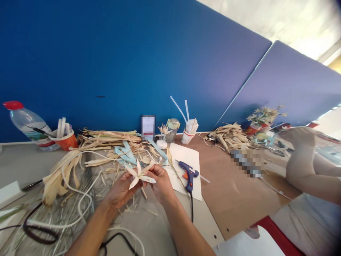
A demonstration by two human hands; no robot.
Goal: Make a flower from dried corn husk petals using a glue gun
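Between my two hands is a pale flower of dried husk [138,175] with several pointed petals spread out. My left hand [121,190] is closed round its left side and underside. The fingers of my right hand [161,183] pinch a petal on the right. Just right of my hands, a blue hot glue gun [189,174] lies on a white sheet of paper [197,186], and a thin dry stalk [177,170] lies beside it. Beyond my hands are light blue ribbon [127,153] and husk scraps.
A pile of dried husks [112,137] lies along the blue partition [106,64]. Cables [80,206] and thin wires cover the left side. A plastic bottle [29,124], an orange cup [65,140] and a white cup [188,136] stand at the back. Another person's arm [306,167] is at the right.
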